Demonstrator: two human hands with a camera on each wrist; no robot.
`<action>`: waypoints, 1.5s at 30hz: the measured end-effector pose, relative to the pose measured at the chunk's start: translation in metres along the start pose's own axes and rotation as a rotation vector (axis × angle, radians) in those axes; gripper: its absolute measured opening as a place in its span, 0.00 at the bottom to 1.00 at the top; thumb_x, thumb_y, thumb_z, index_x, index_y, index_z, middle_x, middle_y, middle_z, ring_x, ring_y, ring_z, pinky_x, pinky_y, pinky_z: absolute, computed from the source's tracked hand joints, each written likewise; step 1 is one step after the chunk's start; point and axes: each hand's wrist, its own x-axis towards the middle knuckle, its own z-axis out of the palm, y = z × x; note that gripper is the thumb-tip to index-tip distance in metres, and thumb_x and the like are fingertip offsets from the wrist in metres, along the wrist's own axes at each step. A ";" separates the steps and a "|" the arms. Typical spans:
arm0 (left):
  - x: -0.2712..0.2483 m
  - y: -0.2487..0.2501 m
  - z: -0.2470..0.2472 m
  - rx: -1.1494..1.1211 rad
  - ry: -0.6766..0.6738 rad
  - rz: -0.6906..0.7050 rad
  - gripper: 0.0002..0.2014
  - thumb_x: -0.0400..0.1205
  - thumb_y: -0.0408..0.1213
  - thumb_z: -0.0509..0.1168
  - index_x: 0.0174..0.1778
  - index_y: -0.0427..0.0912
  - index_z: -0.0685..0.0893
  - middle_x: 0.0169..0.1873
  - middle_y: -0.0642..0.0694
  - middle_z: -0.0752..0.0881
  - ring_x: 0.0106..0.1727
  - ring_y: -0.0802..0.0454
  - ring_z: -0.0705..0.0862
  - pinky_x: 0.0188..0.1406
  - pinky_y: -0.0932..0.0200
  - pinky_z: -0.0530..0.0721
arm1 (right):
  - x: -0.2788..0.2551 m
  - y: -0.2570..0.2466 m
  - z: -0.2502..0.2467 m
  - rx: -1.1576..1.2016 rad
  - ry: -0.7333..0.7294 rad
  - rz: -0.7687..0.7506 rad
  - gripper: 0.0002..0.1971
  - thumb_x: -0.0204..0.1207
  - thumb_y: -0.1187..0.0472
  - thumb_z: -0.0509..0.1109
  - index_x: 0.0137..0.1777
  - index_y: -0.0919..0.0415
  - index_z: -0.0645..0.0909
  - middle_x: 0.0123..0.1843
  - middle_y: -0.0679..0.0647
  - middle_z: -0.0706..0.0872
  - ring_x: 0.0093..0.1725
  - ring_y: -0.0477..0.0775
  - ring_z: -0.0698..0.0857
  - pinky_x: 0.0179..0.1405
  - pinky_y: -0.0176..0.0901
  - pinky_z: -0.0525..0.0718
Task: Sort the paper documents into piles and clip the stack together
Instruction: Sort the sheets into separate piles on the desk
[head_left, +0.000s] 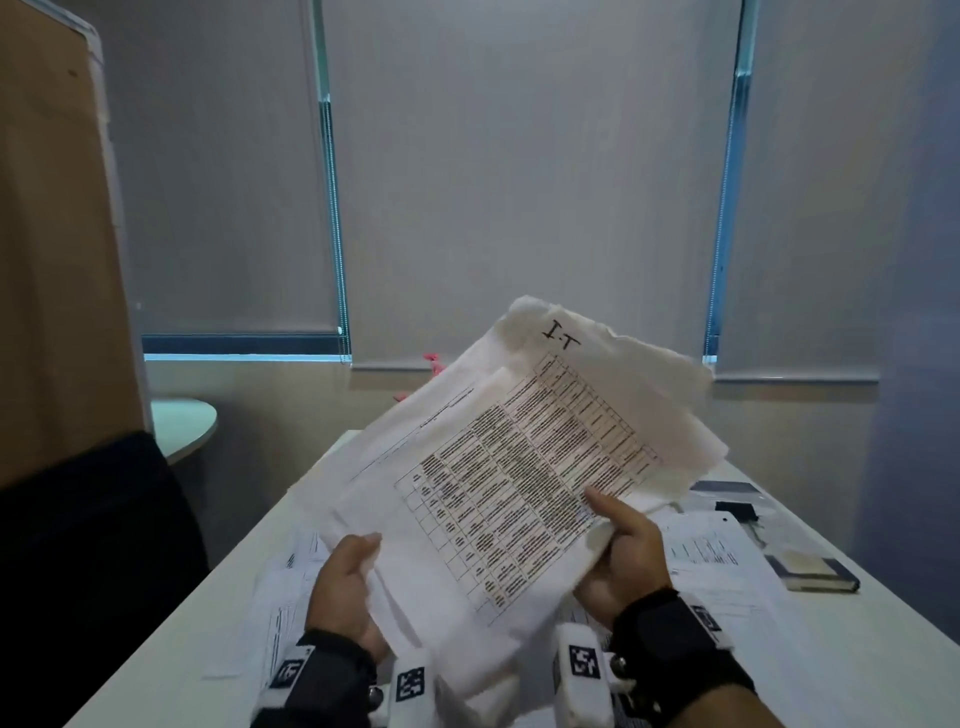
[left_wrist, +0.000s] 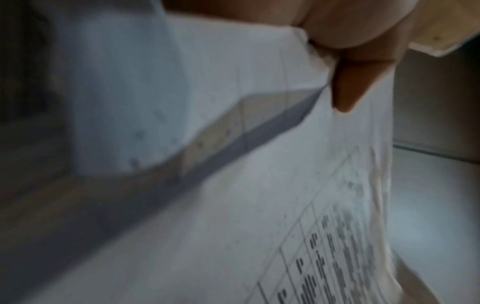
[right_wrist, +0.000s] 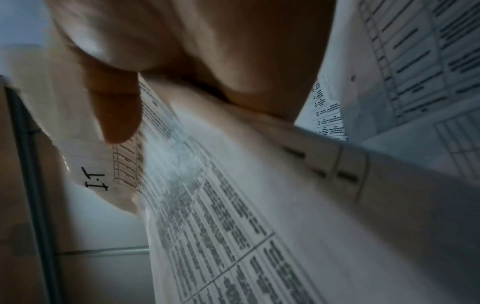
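I hold a loose stack of white papers (head_left: 498, 467) up above the table with both hands. The top sheet carries a printed table; a sheet behind it is marked "I.T" by hand. My left hand (head_left: 345, 582) grips the stack's lower left edge, thumb on the front. My right hand (head_left: 623, 545) grips the lower right edge, thumb pressed on the printed table. The left wrist view shows the left thumb (left_wrist: 350, 82) on the papers (left_wrist: 259, 205). In the right wrist view the right thumb (right_wrist: 116, 111) lies on the printed sheet (right_wrist: 221, 205).
More printed sheets (head_left: 291, 597) lie scattered on the white table (head_left: 857, 675) under my hands. At the right sit a black binder clip (head_left: 735, 509), a dark notebook (head_left: 810, 571) and a paper with a punched hole (head_left: 711, 540). A dark chair (head_left: 93, 545) stands at the left.
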 end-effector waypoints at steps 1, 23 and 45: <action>0.002 0.000 -0.003 -0.008 -0.004 -0.005 0.13 0.82 0.33 0.61 0.58 0.34 0.85 0.46 0.31 0.92 0.50 0.32 0.90 0.60 0.36 0.84 | -0.001 0.002 0.000 -0.007 -0.050 0.012 0.28 0.61 0.63 0.78 0.63 0.69 0.80 0.65 0.73 0.84 0.65 0.74 0.83 0.70 0.70 0.76; 0.009 0.093 -0.019 0.477 -0.214 0.298 0.43 0.47 0.41 0.87 0.60 0.30 0.86 0.54 0.30 0.92 0.56 0.27 0.90 0.60 0.32 0.86 | 0.006 -0.090 -0.044 -1.010 -0.033 -0.298 0.23 0.61 0.69 0.80 0.58 0.63 0.84 0.53 0.58 0.92 0.54 0.64 0.89 0.45 0.51 0.85; 0.001 0.076 -0.016 0.587 -0.087 0.344 0.23 0.56 0.30 0.69 0.49 0.31 0.87 0.39 0.35 0.93 0.48 0.28 0.89 0.50 0.38 0.86 | 0.019 -0.047 -0.049 -0.700 0.096 -0.249 0.16 0.58 0.78 0.66 0.44 0.68 0.89 0.50 0.71 0.90 0.54 0.77 0.86 0.57 0.76 0.82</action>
